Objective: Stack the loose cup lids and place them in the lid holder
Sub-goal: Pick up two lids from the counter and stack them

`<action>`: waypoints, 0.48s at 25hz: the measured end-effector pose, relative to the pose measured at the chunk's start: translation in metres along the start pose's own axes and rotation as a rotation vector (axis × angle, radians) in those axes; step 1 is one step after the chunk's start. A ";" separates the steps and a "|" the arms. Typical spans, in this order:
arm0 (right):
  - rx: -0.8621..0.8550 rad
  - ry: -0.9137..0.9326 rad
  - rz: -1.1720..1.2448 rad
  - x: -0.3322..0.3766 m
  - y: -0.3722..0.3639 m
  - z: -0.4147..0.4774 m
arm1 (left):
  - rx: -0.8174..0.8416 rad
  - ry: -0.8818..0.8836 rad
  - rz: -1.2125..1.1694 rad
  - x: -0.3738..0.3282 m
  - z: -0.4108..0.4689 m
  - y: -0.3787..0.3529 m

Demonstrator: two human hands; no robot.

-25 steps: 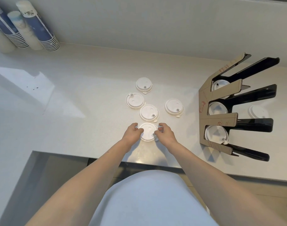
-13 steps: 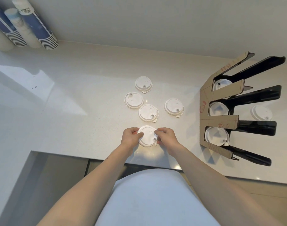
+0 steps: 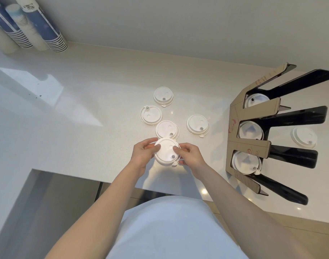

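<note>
Both my hands hold one white cup lid (image 3: 166, 152) just above the counter, near its front edge. My left hand (image 3: 144, 153) grips its left rim and my right hand (image 3: 189, 155) grips its right rim. Several more white lids lie loose on the counter behind it: one right behind (image 3: 166, 128), one to the right (image 3: 197, 124), one further left (image 3: 151, 114) and one at the back (image 3: 163, 95). The black and cardboard lid holder (image 3: 253, 146) stands at the right, with lids in its three slots.
Another lid (image 3: 303, 137) lies behind the holder at the far right. Stacks of blue and white paper cups (image 3: 42, 28) lean at the back left against the wall. The white counter (image 3: 66, 116) has a cut-out corner at the front left.
My hands have lifted the nearest lid off the counter and closed in on its rims. The view has shifted slightly; the other lids have not moved.
</note>
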State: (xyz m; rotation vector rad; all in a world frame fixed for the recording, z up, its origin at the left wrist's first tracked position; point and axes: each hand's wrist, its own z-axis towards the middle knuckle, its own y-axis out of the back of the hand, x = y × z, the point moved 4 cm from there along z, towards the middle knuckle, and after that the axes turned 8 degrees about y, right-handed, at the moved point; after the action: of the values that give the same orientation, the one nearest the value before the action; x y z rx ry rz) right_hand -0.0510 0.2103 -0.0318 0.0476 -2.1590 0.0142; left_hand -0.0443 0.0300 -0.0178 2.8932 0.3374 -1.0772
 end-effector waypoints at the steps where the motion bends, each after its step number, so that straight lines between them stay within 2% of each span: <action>1: -0.002 0.009 0.004 0.002 0.001 0.001 | -0.008 0.008 -0.030 0.000 0.000 0.000; 12: -0.015 0.081 0.029 0.025 -0.020 0.018 | -0.051 -0.001 -0.173 -0.013 -0.001 0.020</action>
State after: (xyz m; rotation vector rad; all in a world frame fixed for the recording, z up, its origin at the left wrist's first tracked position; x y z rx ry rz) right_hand -0.0792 0.1890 -0.0216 0.0074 -2.0790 0.0165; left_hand -0.0488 0.0077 -0.0096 2.8618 0.6157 -1.0749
